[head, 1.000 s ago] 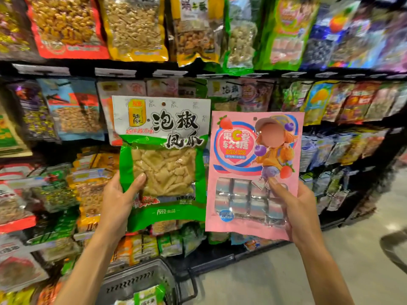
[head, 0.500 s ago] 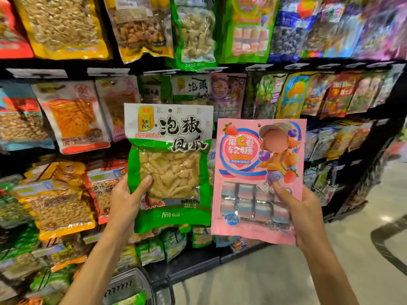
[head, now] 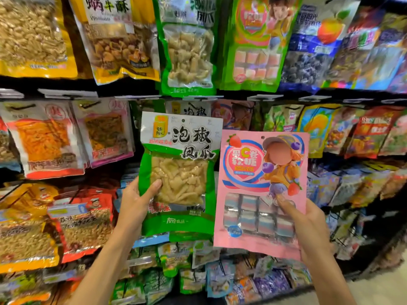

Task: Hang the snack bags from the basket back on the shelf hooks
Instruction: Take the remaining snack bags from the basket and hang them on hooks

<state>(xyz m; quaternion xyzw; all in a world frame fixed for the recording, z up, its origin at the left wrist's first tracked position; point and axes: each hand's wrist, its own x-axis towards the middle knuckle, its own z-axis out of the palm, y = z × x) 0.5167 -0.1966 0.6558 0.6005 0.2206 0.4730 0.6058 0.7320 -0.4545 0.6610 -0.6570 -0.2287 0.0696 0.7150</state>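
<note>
Two grips [head: 134,205] [head: 309,227] tight on snack bags [head: 176,223] [head: 242,183]

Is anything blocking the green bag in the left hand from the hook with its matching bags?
Nothing visible does. The left hand holds the green bag just below and in front of the matching hung bag; the hook itself is hidden.

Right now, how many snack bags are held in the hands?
2: the green bag in the left hand, the pink bag in the right hand. A further bag behind either could be hidden.
</note>
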